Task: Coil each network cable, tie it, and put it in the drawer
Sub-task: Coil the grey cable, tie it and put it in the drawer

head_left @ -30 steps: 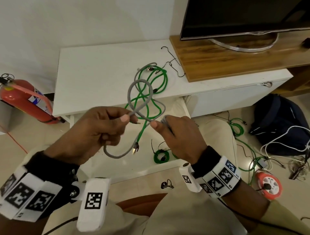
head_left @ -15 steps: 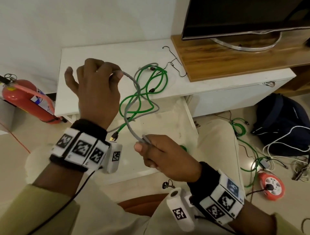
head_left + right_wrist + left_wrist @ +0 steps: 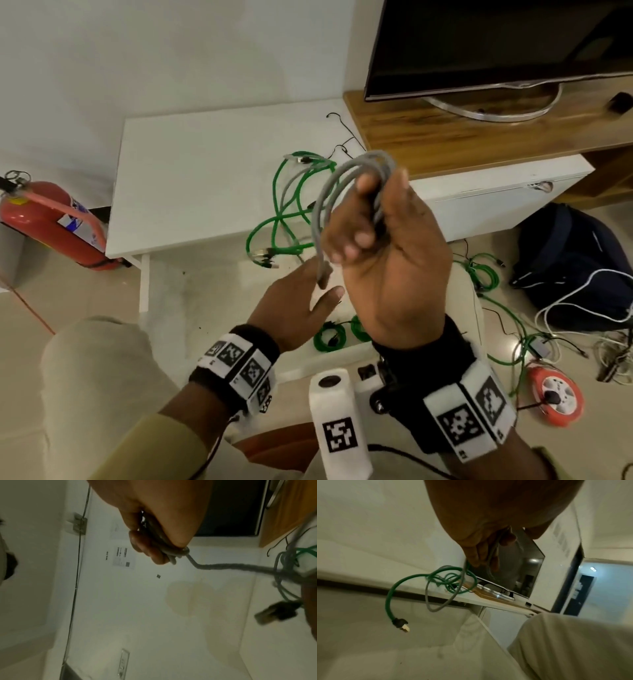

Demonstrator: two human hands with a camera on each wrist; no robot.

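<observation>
Head view, going left to right: a red fire extinguisher lay on the floor at the far left, next to the white cabinet. On the cabinet top sat a messy tangle of green cables with a second grey one mixed in, some of it drooping over the near edge above the open drawer. A couple of already coiled green cables were sitting in the drawer near its right side.

Left hand was low and near the middle, fingers relaxed and spread, palm facing the dangling plug end of the grey cable. Couldn't tell if it was actually touching the plug or just beside it.

Right hand was raised up, palm toward the camera, fingers curled around the grey cable's loops, thumb pressing them in. The coil stuck out above and to the left of the fist. Right wrist view showed the same grip, cable trailing off to the right.

Further right: TV on a wooden shelf, a dark backpack on the floor, and an orange extension reel nearest the camera.
</observation>
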